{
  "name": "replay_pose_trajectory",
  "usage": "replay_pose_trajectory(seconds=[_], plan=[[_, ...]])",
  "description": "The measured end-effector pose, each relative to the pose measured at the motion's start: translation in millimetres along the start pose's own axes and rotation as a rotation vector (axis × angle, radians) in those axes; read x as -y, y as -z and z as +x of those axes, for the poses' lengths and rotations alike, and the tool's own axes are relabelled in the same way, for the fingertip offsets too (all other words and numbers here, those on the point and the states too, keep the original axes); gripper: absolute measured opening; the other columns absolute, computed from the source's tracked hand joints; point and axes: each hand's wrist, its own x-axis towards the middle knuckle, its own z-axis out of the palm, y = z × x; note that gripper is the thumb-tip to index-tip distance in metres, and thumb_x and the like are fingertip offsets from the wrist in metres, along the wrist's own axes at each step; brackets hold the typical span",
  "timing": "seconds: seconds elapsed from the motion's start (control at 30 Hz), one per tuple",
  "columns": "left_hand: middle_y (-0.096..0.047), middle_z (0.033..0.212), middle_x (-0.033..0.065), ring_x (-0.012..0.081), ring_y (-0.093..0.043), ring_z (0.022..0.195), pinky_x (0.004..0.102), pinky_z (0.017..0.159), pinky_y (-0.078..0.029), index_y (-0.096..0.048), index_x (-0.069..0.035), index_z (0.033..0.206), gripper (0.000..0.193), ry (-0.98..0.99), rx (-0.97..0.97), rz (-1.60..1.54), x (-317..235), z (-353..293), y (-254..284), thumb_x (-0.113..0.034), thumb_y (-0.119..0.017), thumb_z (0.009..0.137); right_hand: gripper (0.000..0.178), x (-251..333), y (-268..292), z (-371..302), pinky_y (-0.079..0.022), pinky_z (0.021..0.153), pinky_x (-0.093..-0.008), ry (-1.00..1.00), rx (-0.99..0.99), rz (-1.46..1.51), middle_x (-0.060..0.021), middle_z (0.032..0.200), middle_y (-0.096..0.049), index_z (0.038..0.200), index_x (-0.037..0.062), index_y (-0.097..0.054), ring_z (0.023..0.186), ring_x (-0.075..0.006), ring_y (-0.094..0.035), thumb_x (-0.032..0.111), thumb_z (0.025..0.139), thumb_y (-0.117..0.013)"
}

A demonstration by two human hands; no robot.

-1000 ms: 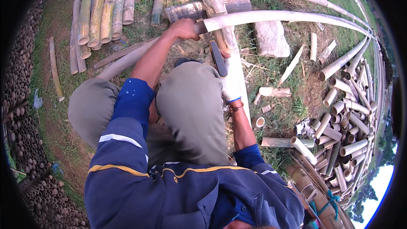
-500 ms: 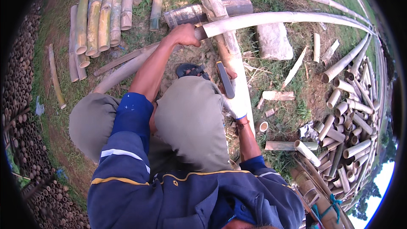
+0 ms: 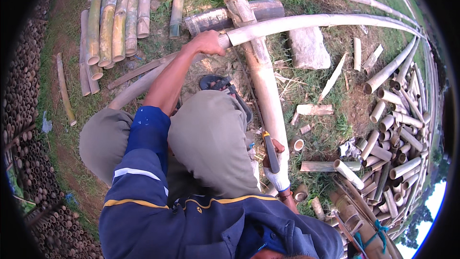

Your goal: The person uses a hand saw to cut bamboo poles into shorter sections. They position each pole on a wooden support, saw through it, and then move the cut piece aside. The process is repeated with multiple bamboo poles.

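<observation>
My left hand (image 3: 207, 43) is closed around a long pale bamboo pole (image 3: 287, 25), which runs from beside my left knee up to the far right. Just right of that hand, the pole has a step in its surface and crosses a thick bamboo support (image 3: 266, 86). In my right hand (image 3: 278, 160), gloved in white, is a handsaw with a dark, yellow-trimmed handle (image 3: 271, 153). Its thin blade reaches away from me toward the pole near my left hand. Whether the teeth touch the pole I cannot tell.
A dark log (image 3: 206, 21) lies under the support's far end, with a pale stone block (image 3: 309, 48) to its right. Bamboo lengths (image 3: 120, 19) lie side by side at the far left. Cut pieces (image 3: 405, 139) are heaped at right. My sandalled foot (image 3: 215, 82) is beside the support.
My right hand has drawn back toward my body with the saw, baring more of the blade. My left hand stays on the pole.
</observation>
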Motion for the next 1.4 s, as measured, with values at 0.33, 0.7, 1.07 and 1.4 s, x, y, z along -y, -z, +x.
replay_pose_trajectory(seconds=[0.33,0.7,1.07,1.4], plan=[[-0.078,0.115,0.0331,0.042,-0.079,0.107,0.047,0.097,-0.061,-0.076,0.011,0.119,0.077,-0.026,-0.015,0.021,-5,-1,2,-0.042,-0.09,0.065,0.071,76,-70,206,-0.053,0.089,-0.0328,0.438,0.059,-0.219,-0.0092,0.118,-0.063,0.155,0.0064,-0.053,0.099,-0.0171,-0.061,0.003,0.086,-0.072],[-0.079,0.108,0.0311,0.0387,-0.079,0.1,0.0437,0.092,-0.061,-0.074,0.01,0.119,0.073,-0.019,0.027,-0.046,-2,1,7,-0.036,-0.089,0.065,0.062,9,-27,56,-0.057,0.095,-0.0368,0.194,-0.112,-0.029,-0.0136,0.124,-0.065,0.148,0.0018,-0.056,0.108,-0.0259,-0.068,0.006,0.089,-0.073],[-0.08,0.113,0.0242,0.0328,-0.078,0.1,0.0427,0.092,-0.06,-0.075,0.004,0.123,0.073,-0.094,-0.048,-0.109,20,6,-6,-0.036,-0.091,0.065,0.068,42,-69,171,-0.054,0.103,-0.0379,0.309,0.01,-0.131,-0.0177,0.128,-0.068,0.152,0.0026,-0.055,0.119,-0.0289,-0.069,0.004,0.086,-0.073],[-0.08,0.105,0.0126,0.0217,-0.073,0.093,0.0396,0.086,-0.057,-0.073,0.001,0.122,0.071,-0.16,0.009,-0.197,11,-56,102,-0.046,-0.096,0.074,0.087,-45,-46,93,-0.056,0.089,-0.0424,0.256,0.032,-0.42,-0.0188,0.118,-0.063,0.163,0.0126,-0.047,0.1,-0.0396,-0.069,0.004,0.082,-0.077]])
